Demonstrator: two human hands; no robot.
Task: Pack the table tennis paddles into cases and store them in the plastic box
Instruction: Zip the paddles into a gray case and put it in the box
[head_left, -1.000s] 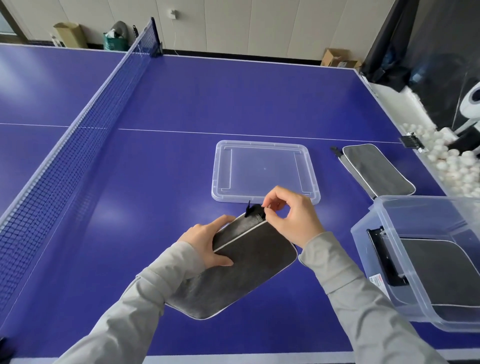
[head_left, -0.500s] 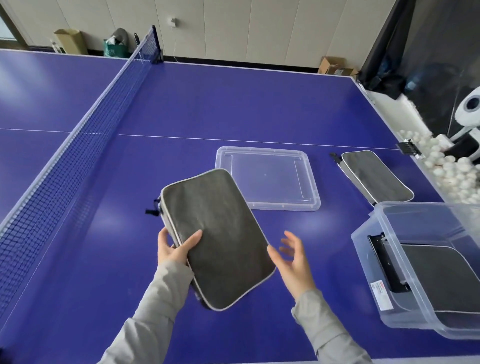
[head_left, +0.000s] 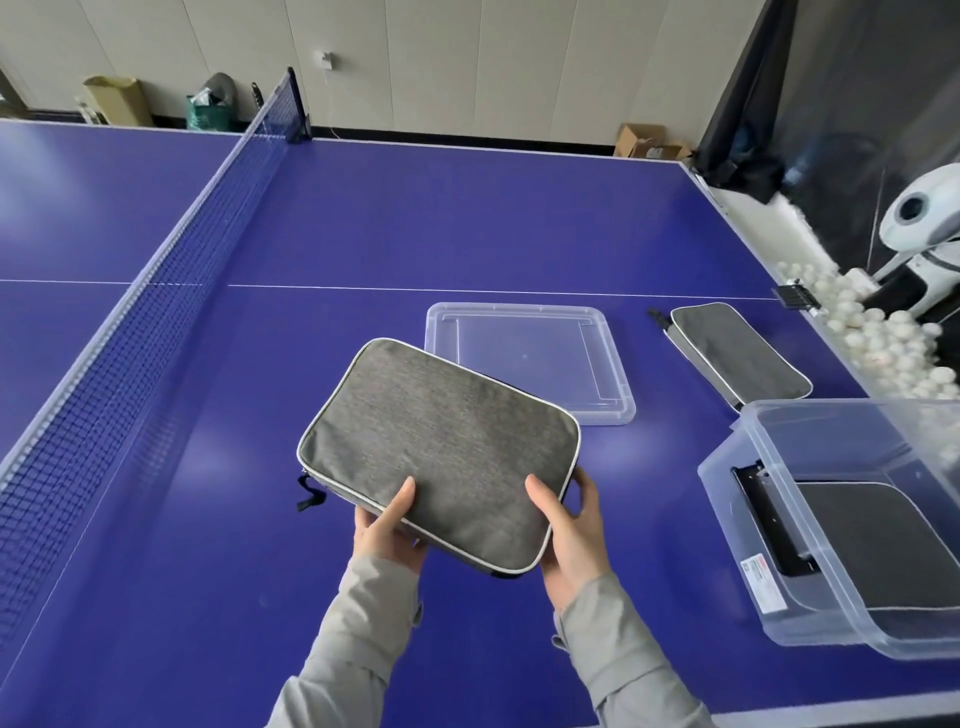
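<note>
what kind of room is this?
Likely a table tennis practice room: a blue table with a net, a white ball-feeding machine at the far right, and a heap of white balls beside it.

Both arms are covered in long light-grey sleeves (head_left: 618, 670) of a thin, slightly creased fabric, loose at the forearm and gathered at the cuffs; the left hand (head_left: 387, 530) and right hand (head_left: 571, 530) are bare, no gloves or rings visible
</note>
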